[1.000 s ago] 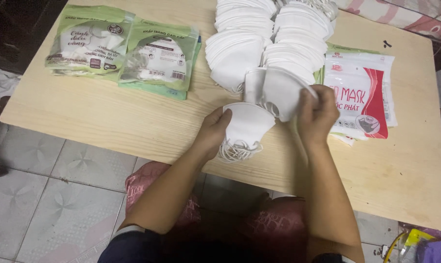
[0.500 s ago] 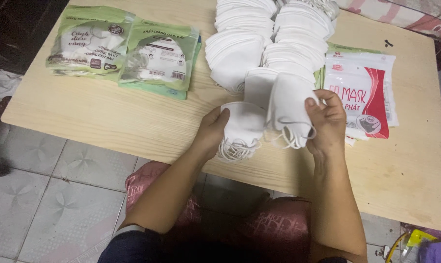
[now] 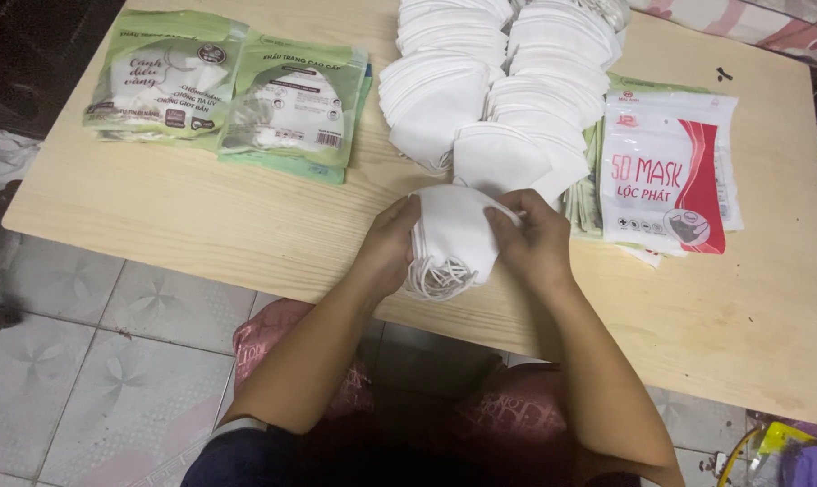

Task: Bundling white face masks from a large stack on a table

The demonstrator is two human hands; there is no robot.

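A small stack of folded white face masks (image 3: 454,236) is held near the front edge of the wooden table (image 3: 246,225). My left hand (image 3: 392,243) grips its left side and my right hand (image 3: 533,242) presses on its right side. Loose ear loops hang from the stack's lower edge. Just behind it lie two long rows of overlapping white masks (image 3: 503,81).
Two green mask packets (image 3: 233,90) lie at the table's far left. A white and red mask packet (image 3: 665,171) rests on the right, over more green packets. Tiled floor (image 3: 75,361) shows at the left. Pink fabric covers my lap below the table edge.
My right hand brought the masks it held down and left onto the stack at my left hand. Both hands now close on one stack.
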